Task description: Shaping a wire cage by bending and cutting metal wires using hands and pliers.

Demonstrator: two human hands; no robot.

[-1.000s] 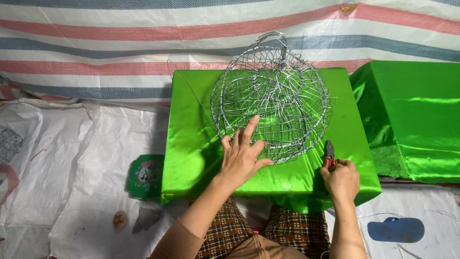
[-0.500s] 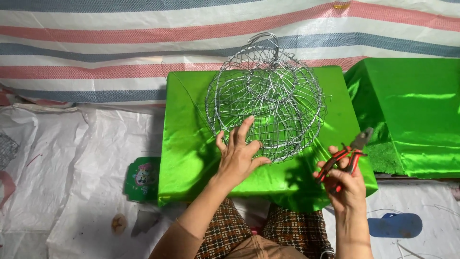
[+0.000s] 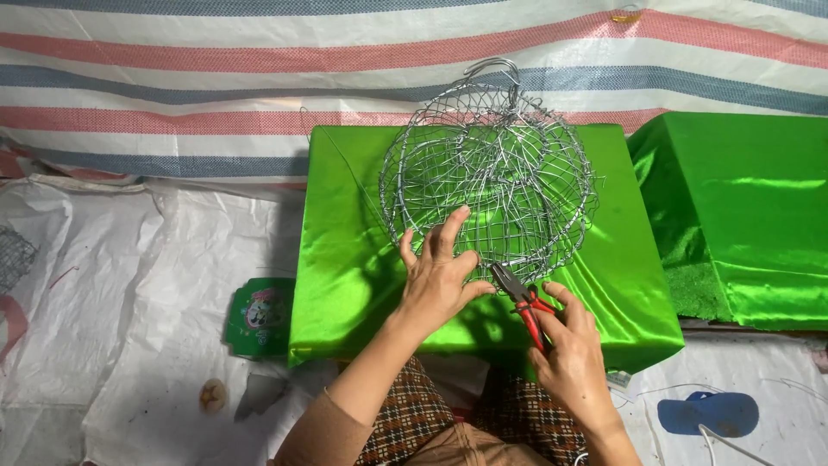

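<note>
Wire basket point(image 3: 489, 177), a rounded cage of thin silver mesh with a loop handle at its far side, sits on the green satin-covered surface point(image 3: 345, 259) in the head view, roughly at the centre of the cloth. Of the two hands, the left hand point(image 3: 437, 278) lies flat with its fingers spread against the basket's near rim, pressing on the wire without closing around it. The right hand point(image 3: 569, 349) is closed around the red handles of a pair of pliers point(image 3: 520, 298), whose dark nose points up and touches the basket's lower edge just beside the left thumb. A second green-draped block point(image 3: 742, 207) stands to the right. A green tin point(image 3: 259, 315) lies on the white floor sheet, left of the surface, and a blue sandal point(image 3: 707, 412) to the right.
</note>
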